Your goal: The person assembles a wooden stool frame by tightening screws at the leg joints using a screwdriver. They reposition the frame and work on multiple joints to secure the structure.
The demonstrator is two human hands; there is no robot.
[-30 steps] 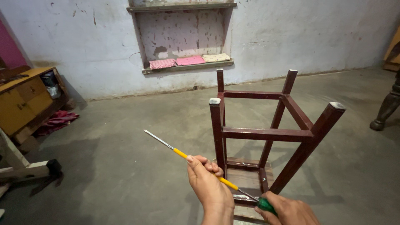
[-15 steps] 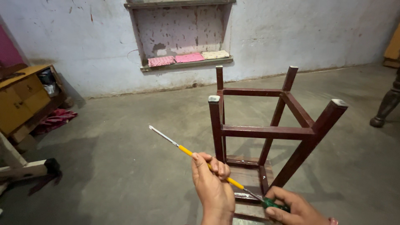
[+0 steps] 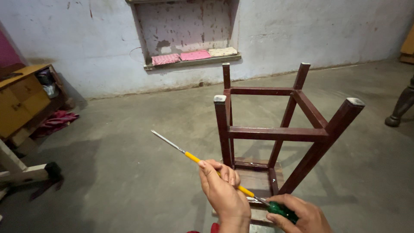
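Right hand (image 3: 297,214) is closed on the green handle of a screwdriver (image 3: 207,165). Left hand (image 3: 224,190) is curled around its yellow shaft. Just beyond stands an upturned dark red wooden stool (image 3: 276,133) on the concrete floor (image 3: 129,172).

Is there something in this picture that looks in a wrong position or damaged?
Yes. The dark red wooden stool stands upside down on the concrete floor, seat down and legs pointing up. The wall behind is stained, with paint flaking around the niche. The left hand and right hand hold a screwdriver.
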